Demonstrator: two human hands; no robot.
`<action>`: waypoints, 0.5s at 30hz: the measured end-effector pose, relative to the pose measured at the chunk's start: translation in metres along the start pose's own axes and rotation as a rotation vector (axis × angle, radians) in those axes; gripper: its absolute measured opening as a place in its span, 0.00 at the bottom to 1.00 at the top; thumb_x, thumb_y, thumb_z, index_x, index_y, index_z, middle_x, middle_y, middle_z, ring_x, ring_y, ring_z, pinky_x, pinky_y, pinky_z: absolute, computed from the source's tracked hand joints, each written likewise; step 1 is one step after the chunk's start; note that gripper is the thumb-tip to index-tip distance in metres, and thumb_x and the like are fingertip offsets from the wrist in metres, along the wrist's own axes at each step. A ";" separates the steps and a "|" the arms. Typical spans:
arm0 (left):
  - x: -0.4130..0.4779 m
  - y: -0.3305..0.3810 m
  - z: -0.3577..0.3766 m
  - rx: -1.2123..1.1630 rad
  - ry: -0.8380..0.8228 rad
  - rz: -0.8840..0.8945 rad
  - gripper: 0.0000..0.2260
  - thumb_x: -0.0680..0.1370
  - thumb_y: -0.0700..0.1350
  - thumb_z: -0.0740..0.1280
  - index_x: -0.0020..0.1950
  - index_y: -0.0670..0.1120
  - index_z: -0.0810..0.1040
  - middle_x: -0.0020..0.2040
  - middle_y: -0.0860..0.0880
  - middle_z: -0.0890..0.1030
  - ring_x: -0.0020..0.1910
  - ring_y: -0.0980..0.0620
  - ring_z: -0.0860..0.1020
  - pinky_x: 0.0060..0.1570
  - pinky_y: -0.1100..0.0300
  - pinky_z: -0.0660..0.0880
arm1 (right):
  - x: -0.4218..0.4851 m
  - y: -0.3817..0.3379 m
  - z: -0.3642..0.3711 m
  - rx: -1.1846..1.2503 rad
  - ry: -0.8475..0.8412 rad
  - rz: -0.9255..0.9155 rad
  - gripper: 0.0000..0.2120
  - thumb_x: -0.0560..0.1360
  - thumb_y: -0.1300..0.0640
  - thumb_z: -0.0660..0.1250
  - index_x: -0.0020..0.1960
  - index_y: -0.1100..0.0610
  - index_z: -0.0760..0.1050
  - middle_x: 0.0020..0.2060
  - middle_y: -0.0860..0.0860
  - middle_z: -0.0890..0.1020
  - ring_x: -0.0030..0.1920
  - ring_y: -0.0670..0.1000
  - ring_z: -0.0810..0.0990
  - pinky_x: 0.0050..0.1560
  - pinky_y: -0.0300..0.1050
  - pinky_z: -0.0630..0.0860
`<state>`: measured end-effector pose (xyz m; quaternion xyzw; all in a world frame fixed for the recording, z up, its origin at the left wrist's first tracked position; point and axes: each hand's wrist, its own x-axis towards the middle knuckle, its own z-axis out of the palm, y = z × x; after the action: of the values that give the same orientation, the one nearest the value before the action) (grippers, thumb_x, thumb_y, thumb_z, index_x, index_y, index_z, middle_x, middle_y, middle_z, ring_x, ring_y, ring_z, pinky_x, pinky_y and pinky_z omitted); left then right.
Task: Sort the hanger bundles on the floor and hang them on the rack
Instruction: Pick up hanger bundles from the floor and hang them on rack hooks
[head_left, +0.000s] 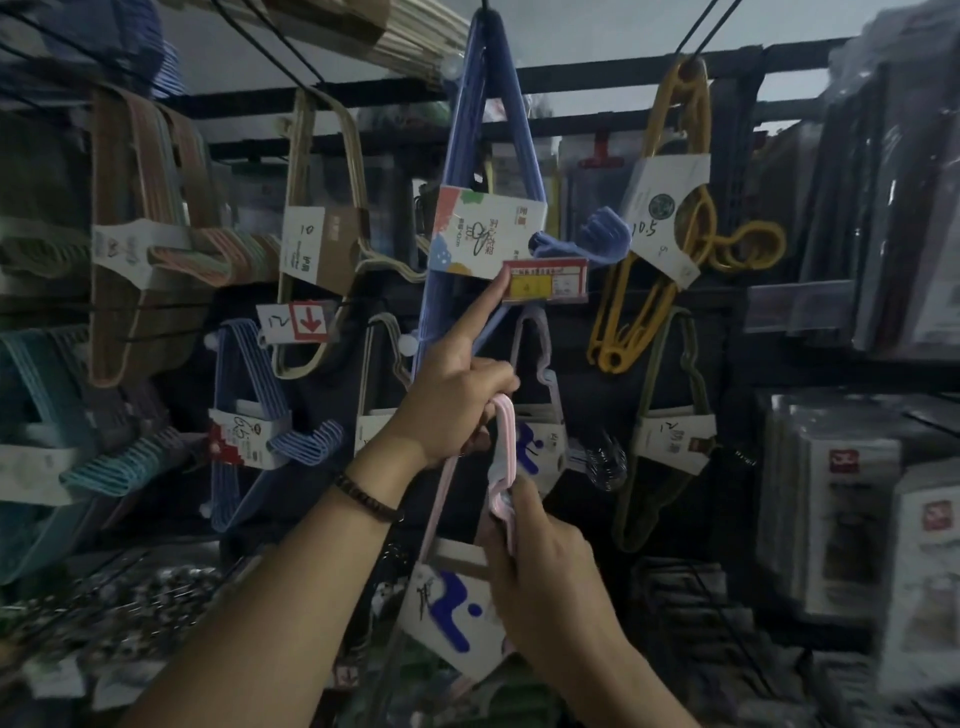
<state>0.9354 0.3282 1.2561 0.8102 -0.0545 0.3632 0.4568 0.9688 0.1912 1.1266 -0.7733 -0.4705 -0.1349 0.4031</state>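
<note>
A dark metal rack fills the view, crowded from edge to edge with carded hanger bundles that hang from its bars and cords. Along its left edge thick stacks of brown, teal and pastel hangers press close together; along its right edge shelves of wrapped packages close that side. Free room is narrow: the clearest gap lies at the rack's middle, between a tall blue hanger bundle and a yellow hanger bundle to its right. The blue bundle hangs from the top of the rack, its long axis close to upright and its hooks jutting right. In front of the rack's lower middle, held in the air, is the pink hanger bundle. Its long axis runs steeply, from its top corner down and slightly left to a white card sleeve with blue marks. The left hand curls its lower fingers round the pink bundle's top, while its index finger stretches up and touches a red and yellow price tag just below the blue bundle's card. The right hand grips the pink bundle lower down, at its hooks, thumb pressed on top.
</note>
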 end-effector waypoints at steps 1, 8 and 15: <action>-0.001 0.001 0.001 0.016 0.010 0.005 0.38 0.82 0.35 0.62 0.81 0.71 0.58 0.42 0.37 0.77 0.33 0.47 0.66 0.38 0.51 0.68 | 0.001 0.004 0.000 -0.012 0.022 -0.012 0.05 0.85 0.47 0.57 0.60 0.43 0.63 0.35 0.47 0.79 0.31 0.49 0.78 0.33 0.54 0.78; 0.007 0.010 -0.010 0.155 0.040 0.095 0.25 0.89 0.43 0.53 0.84 0.63 0.59 0.77 0.30 0.65 0.48 0.52 0.81 0.49 0.67 0.75 | 0.013 0.017 -0.031 -0.084 0.077 0.016 0.07 0.87 0.50 0.55 0.62 0.39 0.64 0.32 0.49 0.79 0.29 0.49 0.81 0.29 0.49 0.79; 0.009 0.021 -0.023 0.675 0.004 0.050 0.33 0.86 0.45 0.56 0.77 0.80 0.46 0.38 0.44 0.83 0.32 0.40 0.81 0.34 0.40 0.81 | 0.036 0.031 -0.050 -0.220 0.181 0.014 0.09 0.86 0.54 0.57 0.65 0.44 0.68 0.30 0.48 0.78 0.25 0.48 0.77 0.25 0.50 0.77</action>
<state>0.9213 0.3362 1.2841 0.9135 0.0498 0.3734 0.1536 1.0219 0.1688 1.1637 -0.8007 -0.4093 -0.2521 0.3574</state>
